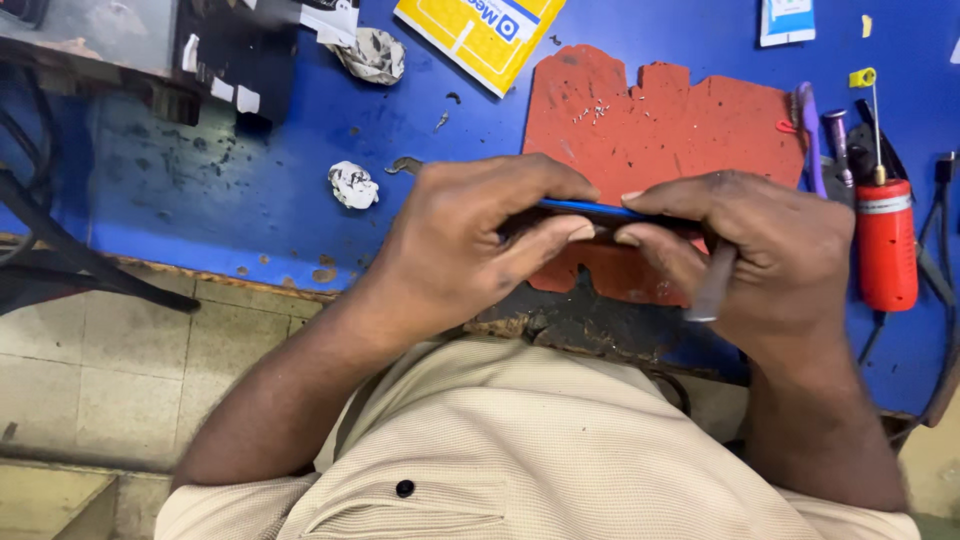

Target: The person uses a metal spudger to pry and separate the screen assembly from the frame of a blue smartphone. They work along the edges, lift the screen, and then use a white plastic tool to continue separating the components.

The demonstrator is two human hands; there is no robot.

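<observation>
Both my hands hold a thin flat device with a blue edge, seen edge-on, above a red mat on the blue workbench. My left hand grips its left end with thumb under and fingers over. My right hand pinches the right end and also holds a slim grey tool that points down from the palm. Most of the device is hidden by my fingers.
A red bottle with a thin nozzle stands at the right, beside a purple tool and black cables. Crumpled paper balls lie at left and back. A yellow package lies at the back. Tiny screws dot the mat.
</observation>
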